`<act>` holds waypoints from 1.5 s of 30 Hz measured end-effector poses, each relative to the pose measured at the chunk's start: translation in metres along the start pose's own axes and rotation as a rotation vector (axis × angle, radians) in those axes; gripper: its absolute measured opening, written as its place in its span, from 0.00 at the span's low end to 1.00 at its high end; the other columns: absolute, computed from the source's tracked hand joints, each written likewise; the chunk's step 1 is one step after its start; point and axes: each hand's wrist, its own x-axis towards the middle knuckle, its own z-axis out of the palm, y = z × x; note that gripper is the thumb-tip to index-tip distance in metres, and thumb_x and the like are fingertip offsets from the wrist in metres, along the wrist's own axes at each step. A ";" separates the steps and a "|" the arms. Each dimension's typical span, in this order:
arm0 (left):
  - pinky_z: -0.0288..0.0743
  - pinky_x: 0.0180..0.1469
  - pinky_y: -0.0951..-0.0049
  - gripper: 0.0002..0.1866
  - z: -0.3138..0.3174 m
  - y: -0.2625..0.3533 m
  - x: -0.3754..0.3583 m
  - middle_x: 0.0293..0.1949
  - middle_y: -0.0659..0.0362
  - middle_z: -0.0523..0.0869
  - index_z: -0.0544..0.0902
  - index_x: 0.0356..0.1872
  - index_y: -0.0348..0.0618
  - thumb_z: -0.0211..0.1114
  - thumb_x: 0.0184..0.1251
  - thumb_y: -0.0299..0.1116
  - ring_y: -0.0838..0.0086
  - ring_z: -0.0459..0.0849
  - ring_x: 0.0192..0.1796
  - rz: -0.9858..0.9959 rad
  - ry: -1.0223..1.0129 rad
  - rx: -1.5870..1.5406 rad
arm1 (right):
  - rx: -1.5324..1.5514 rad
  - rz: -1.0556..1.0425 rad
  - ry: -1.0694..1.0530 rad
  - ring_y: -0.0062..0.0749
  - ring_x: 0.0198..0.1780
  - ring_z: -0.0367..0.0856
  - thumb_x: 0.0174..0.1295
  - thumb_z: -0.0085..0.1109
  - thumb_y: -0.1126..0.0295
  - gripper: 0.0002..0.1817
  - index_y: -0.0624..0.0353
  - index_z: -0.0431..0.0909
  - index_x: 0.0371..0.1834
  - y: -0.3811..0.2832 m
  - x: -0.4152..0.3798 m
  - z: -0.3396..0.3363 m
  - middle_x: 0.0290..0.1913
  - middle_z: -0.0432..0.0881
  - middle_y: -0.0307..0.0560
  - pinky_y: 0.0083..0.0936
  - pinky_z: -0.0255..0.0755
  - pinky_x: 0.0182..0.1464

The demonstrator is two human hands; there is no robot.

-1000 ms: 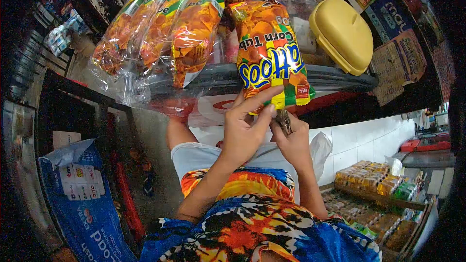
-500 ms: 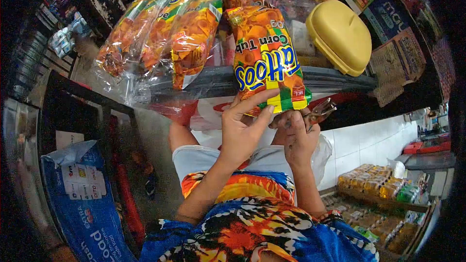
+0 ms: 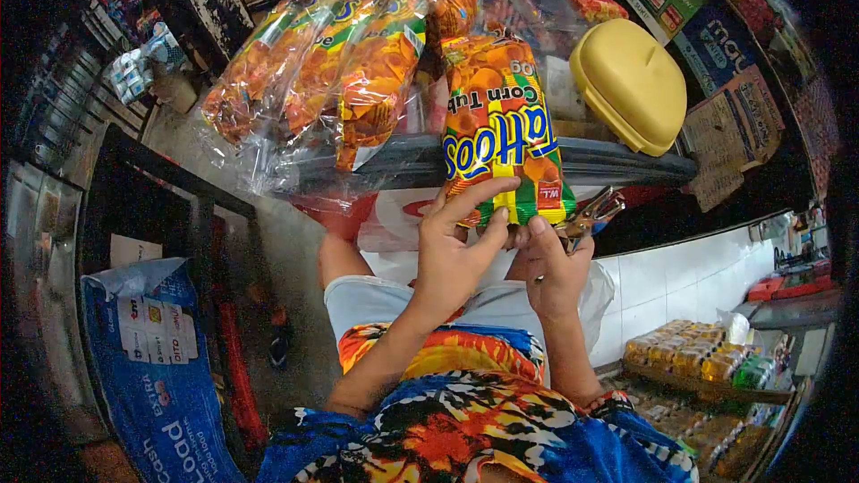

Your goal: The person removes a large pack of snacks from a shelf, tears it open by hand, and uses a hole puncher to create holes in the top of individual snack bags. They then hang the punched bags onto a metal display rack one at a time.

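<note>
An orange, green and yellow Tattoos snack bag point(image 3: 501, 125) lies upside down to my view, its near end hanging over the dark counter edge. My left hand point(image 3: 461, 246) pinches that near end at its left part, thumb and forefinger on the front. At the right part, my right hand point(image 3: 557, 270) grips the same end with its thumb on top. A shiny metal tool point(image 3: 598, 213), perhaps a stapler or puncher, also rests in my right hand. Left of the bag, a clear plastic pack point(image 3: 322, 63) holds several similar snack bags.
A yellow lidded container point(image 3: 631, 85) sits on the counter point(image 3: 358, 161), right of the bag. A blue printed tarp point(image 3: 170, 376) is at the lower left. Packed bottles point(image 3: 684, 349) stand on a shelf at the lower right. Cardboard point(image 3: 738, 130) lies at the right.
The view has shifted slightly, so the counter things appear lower and further right. My right thumb now lies higher on the bag's near end; both hands still hold it.
</note>
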 end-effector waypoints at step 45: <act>0.77 0.45 0.66 0.14 -0.070 0.083 0.031 0.49 0.50 0.83 0.81 0.47 0.38 0.66 0.59 0.26 0.58 0.84 0.45 0.483 0.609 1.258 | -0.339 0.011 -0.362 0.20 0.33 0.78 0.64 0.58 0.74 0.06 0.67 0.79 0.38 0.007 -0.006 -0.010 0.30 0.83 0.41 0.18 0.71 0.37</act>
